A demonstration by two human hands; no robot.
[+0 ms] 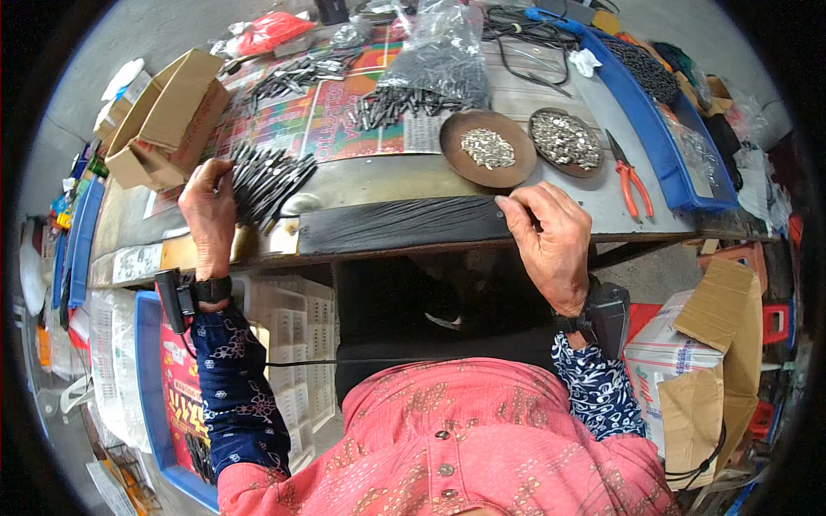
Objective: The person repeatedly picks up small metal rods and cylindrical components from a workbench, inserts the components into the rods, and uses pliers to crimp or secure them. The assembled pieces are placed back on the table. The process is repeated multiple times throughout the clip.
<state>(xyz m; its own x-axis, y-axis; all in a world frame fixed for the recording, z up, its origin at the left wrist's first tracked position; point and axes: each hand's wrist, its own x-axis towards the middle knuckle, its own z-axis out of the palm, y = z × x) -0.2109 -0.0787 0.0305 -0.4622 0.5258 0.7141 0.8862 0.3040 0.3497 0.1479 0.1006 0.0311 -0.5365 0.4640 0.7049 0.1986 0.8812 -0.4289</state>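
Observation:
My left hand (206, 206) rests on a pile of dark slender metal rods (268, 179) at the left of the workbench, fingers curled over their near ends. Whether it grips any of them I cannot tell. My right hand (551, 232) lies on the black padded front edge (396, 225) of the bench, fingers bent over it, holding nothing else that I can see. Just beyond the right hand stand two round brown dishes (465, 163) (544, 120) filled with small silvery metal parts. Both wrists carry black strapped devices.
An open cardboard box (163, 120) stands at the left. More dark rods (404, 101) and a clear plastic bag (447, 43) lie farther back. Orange-handled pliers (632, 181) lie right, beside a blue tray (654, 129). Cardboard boxes (697, 361) sit low right, white crates (292, 344) under the bench.

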